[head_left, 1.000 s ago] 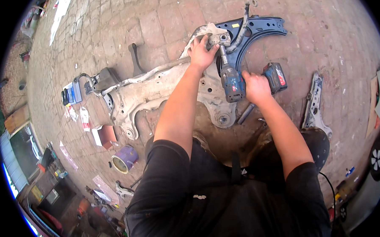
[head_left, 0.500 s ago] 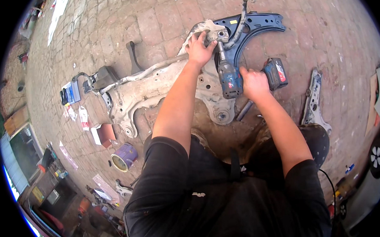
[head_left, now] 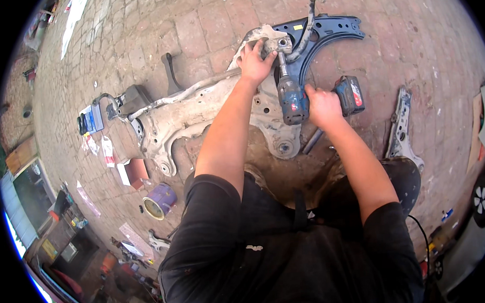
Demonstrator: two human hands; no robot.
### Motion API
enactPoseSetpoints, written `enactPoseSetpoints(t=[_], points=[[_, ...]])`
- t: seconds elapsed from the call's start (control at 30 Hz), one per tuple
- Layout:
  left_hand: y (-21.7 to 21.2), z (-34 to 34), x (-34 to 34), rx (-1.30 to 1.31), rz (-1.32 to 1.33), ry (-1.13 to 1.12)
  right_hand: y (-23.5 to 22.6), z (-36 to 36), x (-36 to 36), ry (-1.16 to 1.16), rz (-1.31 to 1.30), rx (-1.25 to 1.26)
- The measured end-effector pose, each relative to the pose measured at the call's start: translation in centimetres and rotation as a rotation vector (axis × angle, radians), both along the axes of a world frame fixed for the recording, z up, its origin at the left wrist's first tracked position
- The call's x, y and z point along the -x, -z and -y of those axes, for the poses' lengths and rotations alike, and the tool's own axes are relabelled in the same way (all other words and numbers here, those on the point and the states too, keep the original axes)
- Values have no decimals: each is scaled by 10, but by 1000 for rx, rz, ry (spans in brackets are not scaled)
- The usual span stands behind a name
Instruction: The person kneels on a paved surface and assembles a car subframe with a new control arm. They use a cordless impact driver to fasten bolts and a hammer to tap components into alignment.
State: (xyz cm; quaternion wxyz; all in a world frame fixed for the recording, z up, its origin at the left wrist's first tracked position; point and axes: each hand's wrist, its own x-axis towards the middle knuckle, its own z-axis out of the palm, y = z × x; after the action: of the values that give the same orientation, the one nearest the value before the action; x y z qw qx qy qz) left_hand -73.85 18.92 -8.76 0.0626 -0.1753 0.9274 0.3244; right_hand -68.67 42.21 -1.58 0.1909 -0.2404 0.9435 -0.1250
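My right hand (head_left: 324, 107) is closed round the handle of a blue and black cordless impact wrench (head_left: 293, 101), whose battery sticks out to the right. The wrench lies pointed away from me, its socket (head_left: 282, 63) against the joint where a dark control arm (head_left: 334, 27) meets a dusty, pale car subframe (head_left: 213, 101). What the socket sits on is hidden. My left hand (head_left: 256, 65) rests on the subframe's far right corner beside that joint, fingers spread and thumb towards the socket. A bent stabilizer bar (head_left: 306, 37) crosses over the control arm.
Brick paving (head_left: 204, 28) surrounds the parts. An old control arm (head_left: 400, 125) lies at the right. A metal tube (head_left: 312, 141) is near my knees. To the left are an open carton (head_left: 133, 173), a purple can (head_left: 161, 200) and a blue box (head_left: 93, 119). A car wheel (head_left: 480, 199) stands far right.
The rear of the impact wrench and my right hand have shifted very slightly left. My left hand stays in the same place on the subframe.
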Motion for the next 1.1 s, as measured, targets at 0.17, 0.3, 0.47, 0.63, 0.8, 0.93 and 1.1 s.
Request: enactPoseSetpoints(t=[0.17, 0.3, 0.47, 0.63, 0.8, 0.93, 1.1], points=[[0, 1, 0, -31, -6, -4, 2, 2, -3, 35, 37, 33], [1, 2, 1, -37, 6, -13, 5, 1, -2, 23, 38, 39], [3, 1, 1, -25, 4, -34, 6, -1, 0, -14, -16, 7], [3, 4, 2, -73, -2, -31, 4, -2, 2, -5, -22, 32], [4, 3, 2, -73, 3, -51, 2, -2, 7, -29, -39, 11], [5, 3, 2, -53, -12, -60, 2, -3, 8, -32, -55, 8], [4, 6, 2, -90, 11, -38, 5, -5, 9, -29, -57, 5]])
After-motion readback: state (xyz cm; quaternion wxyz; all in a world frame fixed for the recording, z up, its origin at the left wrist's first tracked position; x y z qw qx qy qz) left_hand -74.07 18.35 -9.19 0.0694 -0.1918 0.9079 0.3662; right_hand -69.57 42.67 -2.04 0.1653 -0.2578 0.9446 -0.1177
